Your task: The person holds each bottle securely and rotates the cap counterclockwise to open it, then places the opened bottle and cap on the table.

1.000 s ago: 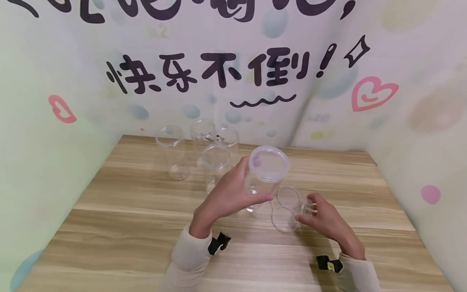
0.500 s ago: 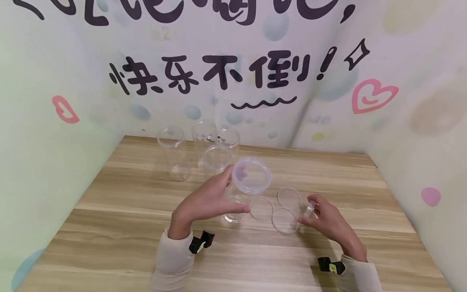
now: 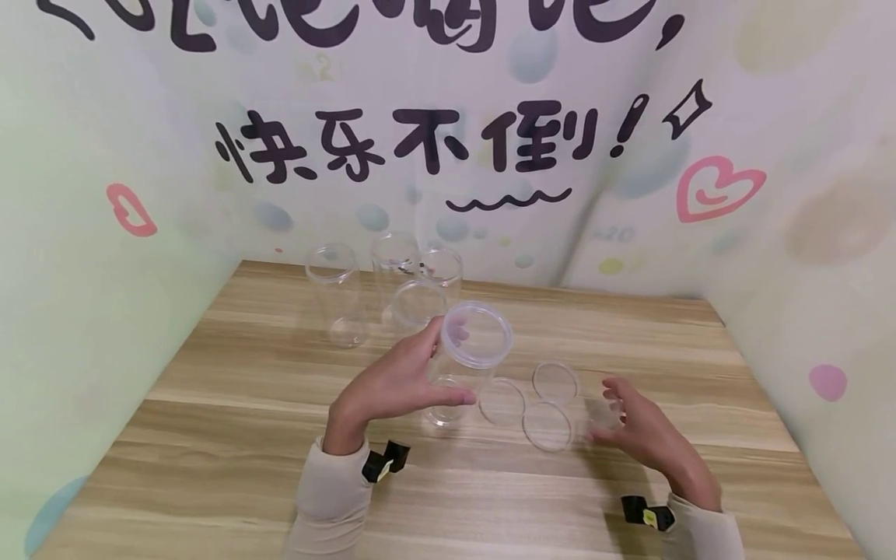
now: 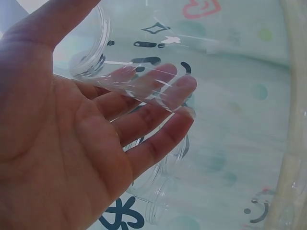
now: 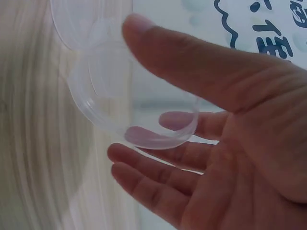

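My left hand (image 3: 402, 381) holds a tall clear plastic cup (image 3: 455, 381) upright, thumb in front and fingers behind. A thick pale rim or lid tops this cup; I cannot tell which. In the left wrist view the fingers (image 4: 158, 139) lie along the cup's transparent wall. Farther right, my right hand (image 3: 647, 424) is spread beside a clear round lid (image 3: 602, 414), blurred in the head view. The right wrist view has that lid (image 5: 91, 108) tilted between the thumb and the loosely bent fingers, with no firm pinch visible.
Three clear round lids lie flat between the hands, among them a front lid (image 3: 547, 425) and a back lid (image 3: 556, 383). Several clear cups stand behind the left hand, one cup (image 3: 334, 299) farthest left. A printed backdrop (image 3: 490, 233) rises at the wooden table's (image 3: 231, 467) back edge.
My left hand has moved left and a little nearer with its cup. The right hand has shifted slightly right, its fingers looser, and its lid has tipped from upright.
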Action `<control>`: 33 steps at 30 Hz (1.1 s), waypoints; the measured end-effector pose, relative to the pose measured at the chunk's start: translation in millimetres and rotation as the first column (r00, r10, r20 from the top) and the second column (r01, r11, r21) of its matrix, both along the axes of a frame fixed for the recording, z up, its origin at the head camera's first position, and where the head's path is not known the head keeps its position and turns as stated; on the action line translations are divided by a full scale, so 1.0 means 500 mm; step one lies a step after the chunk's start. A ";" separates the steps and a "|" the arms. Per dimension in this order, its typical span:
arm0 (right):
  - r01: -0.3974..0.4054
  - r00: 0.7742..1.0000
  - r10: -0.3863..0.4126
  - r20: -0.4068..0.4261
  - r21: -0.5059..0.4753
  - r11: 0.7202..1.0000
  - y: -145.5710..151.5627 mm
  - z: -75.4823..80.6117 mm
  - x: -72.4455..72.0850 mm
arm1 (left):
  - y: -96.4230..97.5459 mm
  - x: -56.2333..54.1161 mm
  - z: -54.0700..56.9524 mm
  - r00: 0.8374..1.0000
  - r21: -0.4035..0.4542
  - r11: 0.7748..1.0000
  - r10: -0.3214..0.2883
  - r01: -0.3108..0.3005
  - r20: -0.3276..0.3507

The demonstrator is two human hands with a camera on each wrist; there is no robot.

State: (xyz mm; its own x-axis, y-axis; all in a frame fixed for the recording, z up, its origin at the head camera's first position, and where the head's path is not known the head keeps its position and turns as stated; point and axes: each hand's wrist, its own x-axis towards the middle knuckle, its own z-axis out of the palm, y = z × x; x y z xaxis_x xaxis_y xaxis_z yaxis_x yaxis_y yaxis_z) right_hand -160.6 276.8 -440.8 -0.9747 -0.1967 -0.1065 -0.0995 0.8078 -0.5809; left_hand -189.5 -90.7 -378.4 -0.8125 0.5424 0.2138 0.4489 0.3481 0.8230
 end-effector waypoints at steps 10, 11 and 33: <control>-0.026 0.999 0.024 0.031 0.058 0.998 0.008 -0.006 -0.001 | 0.000 -0.004 -0.005 1.000 -0.001 1.000 -0.006 0.006 -0.004; -0.027 0.999 0.025 0.032 0.059 0.998 0.008 -0.007 -0.001 | 0.000 -0.004 -0.006 1.000 -0.001 1.000 -0.006 0.006 -0.005; -0.047 0.999 0.044 0.028 0.124 0.991 0.009 -0.033 -0.007 | 0.008 -0.006 -0.006 0.999 0.009 1.000 -0.018 0.018 -0.027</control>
